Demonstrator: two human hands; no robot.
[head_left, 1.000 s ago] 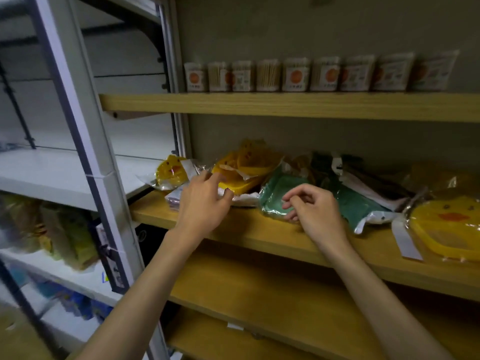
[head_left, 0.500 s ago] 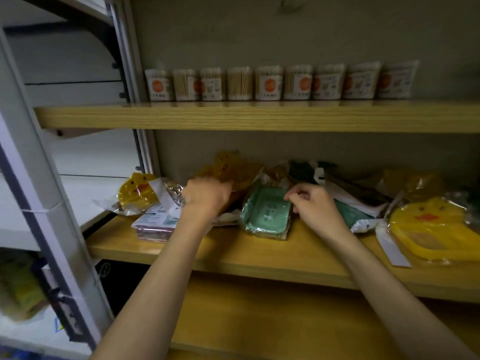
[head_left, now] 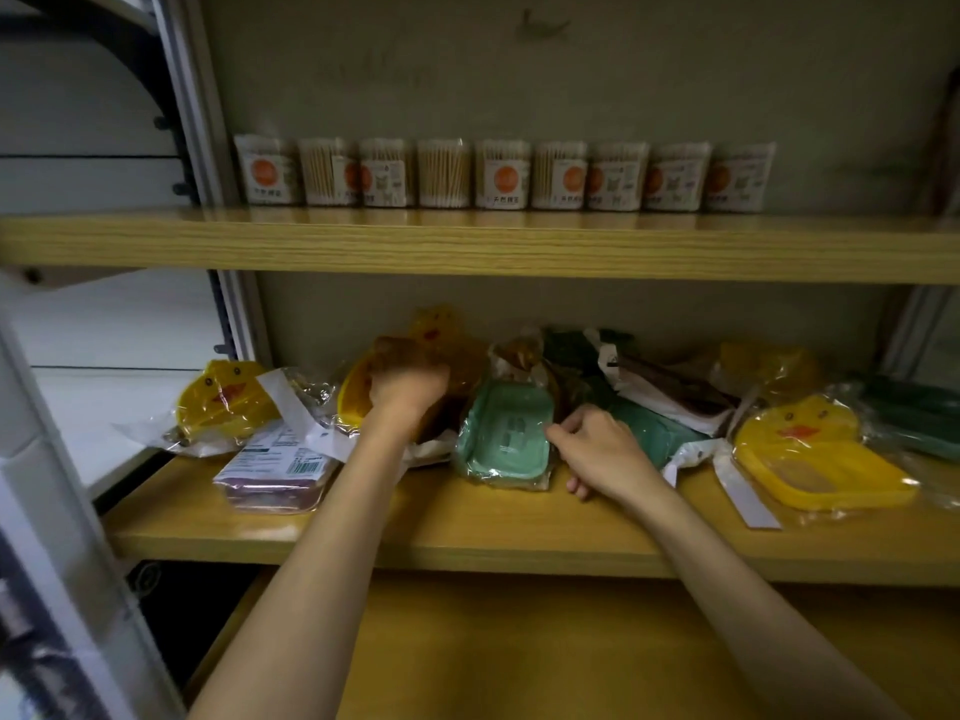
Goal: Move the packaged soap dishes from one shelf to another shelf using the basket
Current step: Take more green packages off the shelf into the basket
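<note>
From the head camera, your left hand (head_left: 408, 389) is reaching into the pile on the middle wooden shelf (head_left: 467, 543), its fingers curled down onto a yellow packaged soap dish (head_left: 363, 392); the fingertips are hidden, so you cannot tell whether it truly grips the pack. Your right hand (head_left: 602, 454) pinches the plastic wrap at the right edge of the light green packaged soap dish (head_left: 506, 439), which lies flat on the shelf between your two hands. Left of your left hand lie a purple packaged dish (head_left: 272, 472) with a white barcode label, its print too small to read, and a yellow duck-faced dish (head_left: 226, 400) in clear wrap. Right of your right hand are a dark green packaged dish (head_left: 644, 428) just beside the hand, a brown pack (head_left: 670, 392) behind it, and another yellow duck-faced soap dish (head_left: 810, 454) farther right. Above both hands, the upper shelf (head_left: 467, 246) carries a row of cotton swab tubs (head_left: 498, 174) with orange circles on white labels; the characters printed there are blurred and cannot be read.
</note>
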